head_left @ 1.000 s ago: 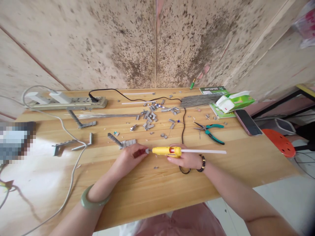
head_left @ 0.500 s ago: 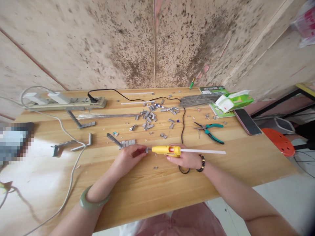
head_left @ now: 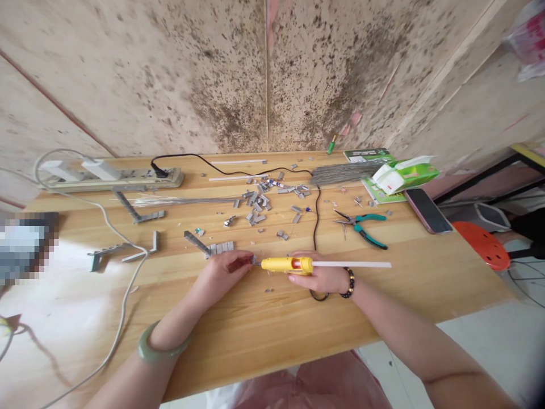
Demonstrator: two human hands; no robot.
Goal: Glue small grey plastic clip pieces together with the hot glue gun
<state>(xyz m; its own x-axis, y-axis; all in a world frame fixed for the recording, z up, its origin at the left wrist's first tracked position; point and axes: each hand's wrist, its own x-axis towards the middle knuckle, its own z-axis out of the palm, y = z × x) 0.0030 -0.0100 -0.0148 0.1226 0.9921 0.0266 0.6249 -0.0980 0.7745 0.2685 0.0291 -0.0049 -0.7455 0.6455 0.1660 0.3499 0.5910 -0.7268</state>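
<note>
My right hand [head_left: 319,274] is closed around a yellow hot glue gun [head_left: 279,264], which lies level with its nozzle toward the left. A long white glue stick [head_left: 353,264] sticks out of its back end. Between the thumb and fingers of my left hand [head_left: 225,274] is a small grey metal piece [head_left: 254,259], mostly covered by the fingertips. The gun's nozzle is right at that piece; whether they touch, I cannot tell. Just behind my left hand lies an angled strip of joined grey pieces [head_left: 219,249].
Loose grey pieces [head_left: 256,204] lie scattered mid-table. Teal-handled pliers [head_left: 368,227], a phone [head_left: 428,210], a tissue pack [head_left: 406,173] and a wire bundle [head_left: 344,172] are on the right. At the left are a power strip [head_left: 168,179], more joined strips [head_left: 140,216] and a white cable [head_left: 123,307].
The glue gun has tipped slightly and shifted a little to the left, its nozzle now lower against the small grey piece. My left hand has barely moved.
</note>
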